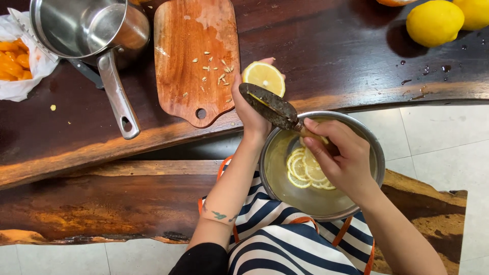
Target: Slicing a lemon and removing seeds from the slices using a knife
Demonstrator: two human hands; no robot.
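My left hand (250, 109) holds a cut lemon half (264, 77), cut face up, just above the table edge beside the wooden cutting board (196, 56). My right hand (340, 158) grips the handle of a dark-bladed knife (269, 105), whose blade lies across my left hand and touches the lemon's near edge. Below both hands, on my lap, sits a steel bowl (372, 147) with several thin lemon slices (305, 168) in it. Lemon seeds (216, 69) are scattered on the board.
A steel saucepan (81, 28) with a long handle stands at the back left, next to a white bag of orange pieces (12, 58). Two whole lemons (435, 23) lie at the back right, with water drops near them. A lower wooden bench (102, 203) runs before my knees.
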